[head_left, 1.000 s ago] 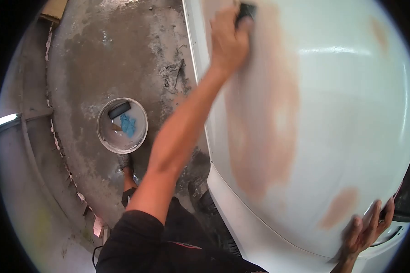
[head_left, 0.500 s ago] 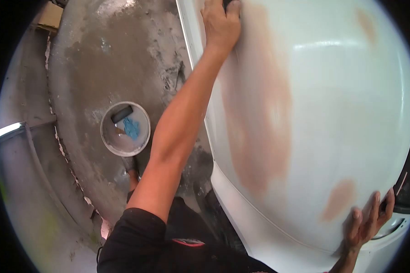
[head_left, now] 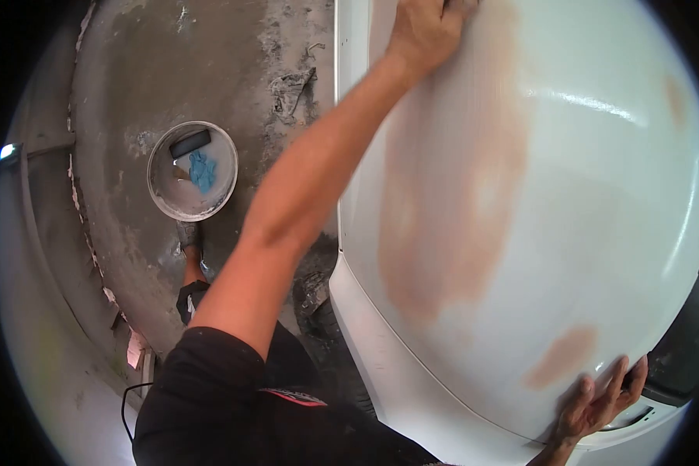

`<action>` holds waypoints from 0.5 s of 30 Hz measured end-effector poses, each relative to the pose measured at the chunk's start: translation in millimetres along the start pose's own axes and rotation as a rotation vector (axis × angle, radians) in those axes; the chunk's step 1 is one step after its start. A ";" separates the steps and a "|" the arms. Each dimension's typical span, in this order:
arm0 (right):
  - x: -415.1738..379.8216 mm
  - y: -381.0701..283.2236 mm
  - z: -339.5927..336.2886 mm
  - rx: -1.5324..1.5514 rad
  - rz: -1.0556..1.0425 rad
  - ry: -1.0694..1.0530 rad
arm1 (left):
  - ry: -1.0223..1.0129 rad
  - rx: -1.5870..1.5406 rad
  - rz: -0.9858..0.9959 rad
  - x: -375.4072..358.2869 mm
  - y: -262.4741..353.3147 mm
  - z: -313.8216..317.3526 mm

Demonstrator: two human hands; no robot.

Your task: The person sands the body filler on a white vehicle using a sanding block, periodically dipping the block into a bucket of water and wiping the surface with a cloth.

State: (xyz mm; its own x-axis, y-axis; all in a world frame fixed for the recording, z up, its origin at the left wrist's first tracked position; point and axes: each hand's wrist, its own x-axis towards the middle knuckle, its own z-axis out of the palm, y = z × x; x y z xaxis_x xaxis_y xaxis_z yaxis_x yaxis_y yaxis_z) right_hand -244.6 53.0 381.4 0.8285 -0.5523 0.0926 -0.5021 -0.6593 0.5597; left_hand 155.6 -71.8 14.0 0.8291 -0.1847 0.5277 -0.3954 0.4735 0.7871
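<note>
Hands of the person work on a white car panel (head_left: 582,202), seen from above. The left hand (head_left: 426,27) is stretched far forward and presses flat on the upper part of the panel, at the top of a long brownish patch (head_left: 443,194) where the white coat looks rubbed away. The fingers are closed together and curl over something at the top edge of the view, but the thing itself is hidden under the hand, so it is not possible to tell what it is. The arm is almost straight, probably because the spot is far from the body. The right hand (head_left: 594,404) rests at the lower edge of the panel, just beside a smaller brownish spot (head_left: 563,357). Its fingers are spread apart and lie on the surface without holding anything; it seems to support the body while the person leans over. On the wet concrete floor (head_left: 132,93), well apart from the panel, stands a round bucket (head_left: 157,175). Inside it lie a dark block (head_left: 189,144) and a blue cloth (head_left: 203,171), close enough to reach when needed
</note>
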 end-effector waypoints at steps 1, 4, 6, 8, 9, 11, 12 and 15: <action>1.7 -1.8 -0.1 0.005 -0.018 0.002 | -0.017 0.035 0.018 -27.8 13.1 0.9; 5.8 -2.7 -0.1 0.011 -0.059 0.019 | -0.137 -0.007 -0.057 -163.1 105.4 -20.9; 3.4 -2.1 -1.1 0.000 -0.049 0.005 | -0.149 -0.067 -0.084 -214.0 124.2 -26.3; 2.2 0.5 -1.5 0.027 -0.043 0.010 | -0.140 -0.122 -0.065 -217.3 115.8 -24.5; 0.5 1.6 -0.7 0.054 -0.039 0.014 | -0.134 0.055 -0.010 -172.2 91.9 -21.5; 0.6 -0.1 2.4 0.079 -0.035 0.019 | -0.023 0.075 -0.093 -60.9 22.3 -2.6; 2.0 -5.7 2.0 0.077 -0.030 0.030 | 0.021 0.123 -0.172 -8.6 0.1 2.6; 6.3 -9.6 4.7 0.103 -0.022 0.044 | 0.057 0.127 -0.327 15.4 -11.6 9.4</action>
State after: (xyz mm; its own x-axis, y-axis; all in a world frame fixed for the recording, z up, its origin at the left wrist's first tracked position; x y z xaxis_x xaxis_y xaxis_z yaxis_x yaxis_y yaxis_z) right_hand -235.6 53.5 372.7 0.8485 -0.5158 0.1183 -0.5045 -0.7212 0.4747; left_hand 169.2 -88.2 15.9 0.9393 -0.2589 0.2251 -0.1483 0.2854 0.9469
